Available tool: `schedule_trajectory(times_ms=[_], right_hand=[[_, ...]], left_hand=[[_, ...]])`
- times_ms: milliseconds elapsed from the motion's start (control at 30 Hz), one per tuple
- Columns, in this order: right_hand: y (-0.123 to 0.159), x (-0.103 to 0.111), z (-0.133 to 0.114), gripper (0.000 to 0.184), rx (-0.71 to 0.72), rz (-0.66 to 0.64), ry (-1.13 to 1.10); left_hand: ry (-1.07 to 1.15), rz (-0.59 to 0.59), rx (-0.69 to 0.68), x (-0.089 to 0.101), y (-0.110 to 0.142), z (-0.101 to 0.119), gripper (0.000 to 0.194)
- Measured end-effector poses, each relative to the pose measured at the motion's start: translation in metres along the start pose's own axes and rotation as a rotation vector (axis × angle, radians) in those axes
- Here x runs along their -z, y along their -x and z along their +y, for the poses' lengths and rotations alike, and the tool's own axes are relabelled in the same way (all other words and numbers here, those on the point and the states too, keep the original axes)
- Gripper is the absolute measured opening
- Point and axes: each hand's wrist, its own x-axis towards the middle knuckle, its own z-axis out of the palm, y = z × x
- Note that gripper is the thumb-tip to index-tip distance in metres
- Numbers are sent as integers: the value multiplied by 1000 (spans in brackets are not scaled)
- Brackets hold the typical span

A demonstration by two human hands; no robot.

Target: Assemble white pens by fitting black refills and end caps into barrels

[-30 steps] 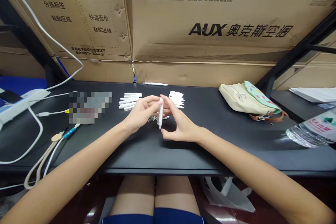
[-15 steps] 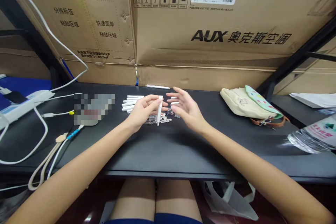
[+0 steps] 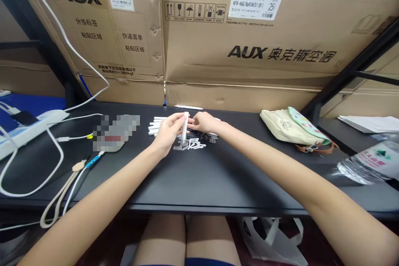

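My left hand (image 3: 170, 131) is shut on a slim white plastic pen barrel (image 3: 185, 126), which stands nearly upright above the black tabletop (image 3: 218, 178). My right hand (image 3: 204, 122) is curled beside the barrel, its fingertips close to my left fingers. Whether it pinches something small is hidden. Under both hands lies a scatter of small white and clear pen parts (image 3: 190, 144). A row of white barrels (image 3: 155, 126) lies to the left of my left hand, and a white pen (image 3: 188, 107) lies at the far table edge.
Cardboard AUX boxes (image 3: 237, 41) stand behind the table. On the left are a pixelated object (image 3: 116, 133), a power strip (image 3: 34, 126) and cables (image 3: 75, 137). On the right are a beige pouch (image 3: 283, 126), a plastic-wrapped bottle pack (image 3: 370, 162) and papers (image 3: 364, 124).
My right hand has moved from open and apart to curled against the barrel. My left hand still holds the barrel. The view has tilted slightly.
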Motion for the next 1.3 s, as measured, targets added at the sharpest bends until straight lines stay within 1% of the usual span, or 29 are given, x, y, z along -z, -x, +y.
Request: schedule_trajectory(times_ms=[67, 133, 200, 267, 333, 400, 467, 567, 633, 700, 767, 833, 900, 967, 1067, 1167, 1300], right_hand=[[-5, 0, -4, 17, -23, -58, 34], [-8, 4, -6, 18, -20, -76, 44], [-8, 10, -7, 18, -3, -62, 43], [-4, 19, -6, 15, 40, 11, -27], [6, 26, -4, 12, 105, 133, -234], [21, 28, 0, 9, 147, 254, -561], [38, 25, 4, 14, 111, 312, -901], [59, 11, 12, 23, -48, 282, -1284], [68, 2, 19, 20, -144, 272, -1451], [73, -4, 23, 14, -191, 249, -1585], [75, -5, 25, 12, -194, 179, -1690], [78, -4, 24, 16, -172, 124, -1731], [80, -1, 20, 16, -144, 148, -1710], [83, 0, 15, 14, -111, 220, -1658], [87, 0, 9, 25, -36, 325, -1549], [88, -1, 8, 27, 39, 414, -1437], [87, 0, 10, 27, 82, 547, -1420]], left_hand=[[5, 12, 4, 1, -1, -1, 31], [8, 23, 7, 2, -1, -1, 31], [13, 33, 8, 3, -1, -1, 31], [16, 45, 8, 3, -1, 0, 30], [13, 55, 6, 3, -1, 1, 30], [-1, 53, 4, 2, 0, 1, 31], [-20, 39, 12, 1, 0, 0, 31], [-47, 14, 36, -1, 1, -3, 31], [-63, -2, 46, -2, 2, -4, 32], [-77, -17, 57, -4, 3, -5, 33], [-91, -33, 73, -6, 4, -6, 35], [-115, -75, 96, -7, 5, -7, 36], [-148, -127, 126, -9, 7, -7, 37], [-182, -164, 161, -11, 10, -6, 38], [-221, -218, 184, -12, 12, -6, 36], [-239, -275, 174, -13, 12, -7, 36], [-265, -300, 140, -12, 11, -9, 37]])
